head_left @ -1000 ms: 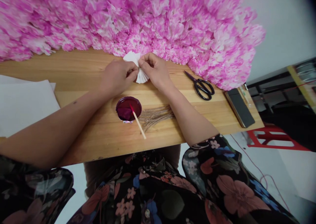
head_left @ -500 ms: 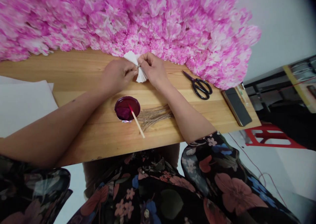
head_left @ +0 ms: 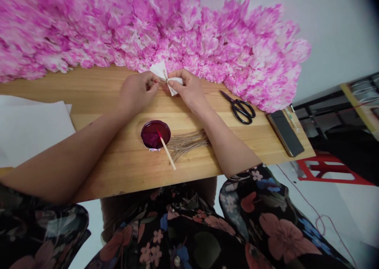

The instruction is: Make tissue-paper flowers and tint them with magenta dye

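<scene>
My right hand [head_left: 191,90] pinches tied white paper [head_left: 160,70] beyond the bowl [head_left: 151,136]; my left hand [head_left: 137,91], loosely curled, contents unclear. Wooden table [head_left: 112,168]; twine [head_left: 188,140] right of the bowl, part-hidden by my forearm [head_left: 227,142]; pale wall [head_left: 334,44] beyond.

Just beyond the fingers [head_left: 180,74] runs a bank of ruffled pink-and-white artificial flowers [head_left: 177,36], with a pale wall [head_left: 334,44] behind. Right of the fingers lies 1 pair of black-handled scissors [head_left: 233,102]; farther right, 1 dark-screened smartphone [head_left: 286,134]. Well apart, beyond the smartphone and lower, stands 1 red plastic stool [head_left: 325,158], partly hidden.
</scene>
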A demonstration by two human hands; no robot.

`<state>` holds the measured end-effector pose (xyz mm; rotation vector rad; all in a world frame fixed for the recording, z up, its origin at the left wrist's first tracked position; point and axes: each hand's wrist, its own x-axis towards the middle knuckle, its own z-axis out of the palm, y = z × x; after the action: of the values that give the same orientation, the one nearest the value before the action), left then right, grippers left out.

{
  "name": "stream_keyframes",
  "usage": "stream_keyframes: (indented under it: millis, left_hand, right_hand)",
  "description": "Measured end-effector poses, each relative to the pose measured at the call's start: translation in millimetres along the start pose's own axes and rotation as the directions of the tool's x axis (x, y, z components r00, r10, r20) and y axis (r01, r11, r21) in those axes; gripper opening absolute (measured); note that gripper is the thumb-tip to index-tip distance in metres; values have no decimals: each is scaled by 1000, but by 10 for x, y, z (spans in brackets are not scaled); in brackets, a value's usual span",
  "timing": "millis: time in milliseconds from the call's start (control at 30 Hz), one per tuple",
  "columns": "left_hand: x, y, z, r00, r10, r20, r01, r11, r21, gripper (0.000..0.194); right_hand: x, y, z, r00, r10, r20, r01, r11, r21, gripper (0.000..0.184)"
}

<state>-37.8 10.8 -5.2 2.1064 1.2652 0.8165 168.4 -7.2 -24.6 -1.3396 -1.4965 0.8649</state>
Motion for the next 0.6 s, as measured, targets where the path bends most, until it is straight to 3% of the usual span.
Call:
stream_keyframes:
  millis: [133, 233, 367, 600]
  left_hand:
    - [-4, -12, 8, 999, 4, -42, -3, 1000, 19, 20]
    - [-10, -14, 20, 998, 45, -53, -46, 999, -7, 24]
    - [-13, 12, 25, 996, 79, -29, -80, 996, -32, 31]
    - [-17, 103, 7, 999, 48, -2, -48, 998, -40, 22]
  right_hand:
    - [-43, -79, 12, 1000, 11, -4, -11, 1000, -1, 18]
    - [-65, -119, 29, 1000, -3, -17, 3, 1000, -11, 19]
    - [-85, -164, 46, 999, -44, 2, 44, 998, -51, 19]
    - [-88, -175, 52, 998, -69, 9, 69, 994, -79, 19]
